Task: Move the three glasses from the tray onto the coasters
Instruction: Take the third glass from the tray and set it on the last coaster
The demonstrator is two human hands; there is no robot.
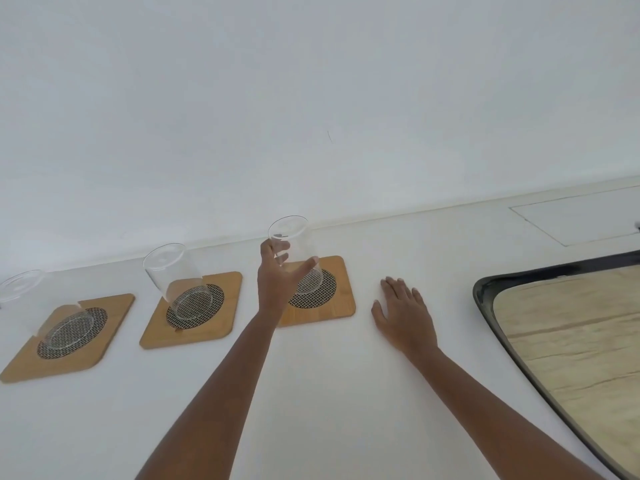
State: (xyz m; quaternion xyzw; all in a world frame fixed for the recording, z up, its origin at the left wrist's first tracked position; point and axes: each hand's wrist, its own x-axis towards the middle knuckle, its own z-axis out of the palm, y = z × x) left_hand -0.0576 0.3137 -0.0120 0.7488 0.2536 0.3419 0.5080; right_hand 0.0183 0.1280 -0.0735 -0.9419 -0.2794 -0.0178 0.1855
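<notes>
Glasses: all three stand on wooden coasters, at 9 (52, 318), 10 (178, 285) and 12 o'clock (298, 258) on your white bench (311, 393).
Left grip (277, 278): your fingers curl around the 12 o'clock glass.
Right grip (403, 311): spread flat on the bench.
Tray (485, 306): 3 o'clock.

Readable text: none you can make out anywhere in view.
Glasses (180, 282): clear, no print or marks you can read.
Coasters (192, 311): wood with a woven mesh disc, no lettering.
Tray (485, 292): dark rim, wood-grain floor, no label.
Counter (346, 393): plain white, unmarked.
</notes>
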